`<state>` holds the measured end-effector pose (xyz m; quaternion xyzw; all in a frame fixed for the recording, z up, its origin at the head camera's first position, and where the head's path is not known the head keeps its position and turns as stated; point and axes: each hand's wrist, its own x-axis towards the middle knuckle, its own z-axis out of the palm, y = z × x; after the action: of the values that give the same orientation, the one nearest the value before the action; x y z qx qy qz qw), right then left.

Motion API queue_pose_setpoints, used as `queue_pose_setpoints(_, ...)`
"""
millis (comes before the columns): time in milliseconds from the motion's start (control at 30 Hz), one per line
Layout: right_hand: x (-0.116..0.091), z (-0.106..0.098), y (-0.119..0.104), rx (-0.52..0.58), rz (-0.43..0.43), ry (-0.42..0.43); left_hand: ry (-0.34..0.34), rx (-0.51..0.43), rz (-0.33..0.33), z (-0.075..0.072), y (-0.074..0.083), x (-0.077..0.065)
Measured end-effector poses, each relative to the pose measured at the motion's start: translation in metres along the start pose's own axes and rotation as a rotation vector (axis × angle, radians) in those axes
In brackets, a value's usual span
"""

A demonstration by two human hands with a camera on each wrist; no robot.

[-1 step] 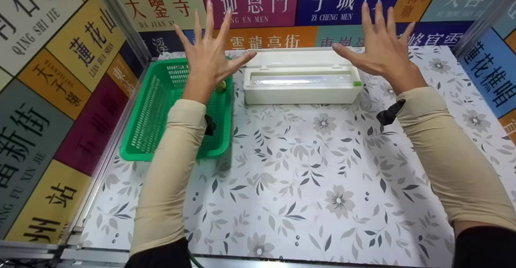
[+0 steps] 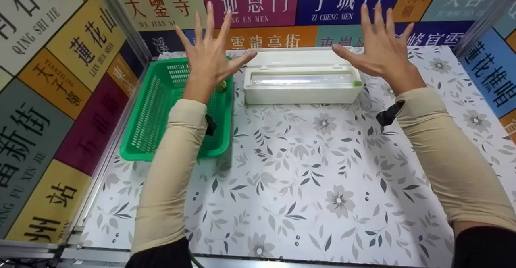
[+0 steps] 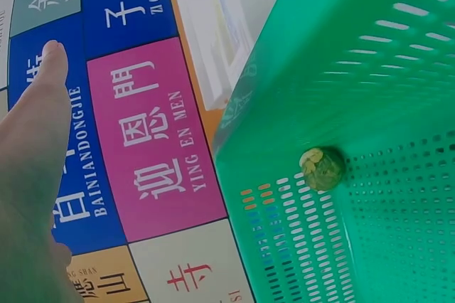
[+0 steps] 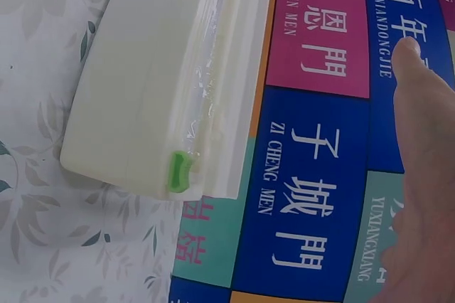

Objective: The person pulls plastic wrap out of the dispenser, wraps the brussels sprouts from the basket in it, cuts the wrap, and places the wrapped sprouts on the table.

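My left hand (image 2: 207,56) is raised with fingers spread, over the far end of a green plastic basket (image 2: 135,139), and holds nothing. Inside the basket, in a far corner, lies one small round greenish-brown item (image 3: 322,168) with a paler patch on top. My right hand (image 2: 383,54), also raised with fingers spread and nothing in it, is just right of a white cling film dispenser box (image 2: 302,96). The box's lid stands up at the back, and clear film shows in its long slot. A green slide cutter (image 4: 179,171) sits at its right end.
A white tablecloth (image 2: 282,203) with grey flowers and leaves covers the table. Panels with large Chinese lettering (image 2: 250,2) wall off the back and sides. Dark wrist mounts (image 2: 390,114) hang under both sleeves.
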<state>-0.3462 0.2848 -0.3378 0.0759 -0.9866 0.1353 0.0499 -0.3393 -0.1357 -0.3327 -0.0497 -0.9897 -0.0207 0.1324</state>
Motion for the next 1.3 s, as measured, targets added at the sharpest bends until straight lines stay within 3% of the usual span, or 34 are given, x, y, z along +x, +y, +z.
queue_pose_setpoints(467, -0.001, 0.006, 0.003, -0.005, -0.001, 0.009, -0.002, 0.005, 0.032, 0.003, 0.009, -0.002)
queue_pose_setpoints(833, -0.003, 0.009, 0.001, 0.008, -0.015, 0.054, 0.020, -0.049, 0.057, 0.007, 0.014, -0.004)
queue_pose_setpoints(1067, -0.003, 0.014, -0.001, 0.036, -0.060, 0.128, 0.023, -0.083, 0.088, 0.012, 0.022, -0.004)
queue_pose_setpoints(1300, -0.003, 0.017, -0.004, 0.038, -0.082, 0.104, -0.006, -0.125, 0.159, 0.016, 0.029, -0.007)
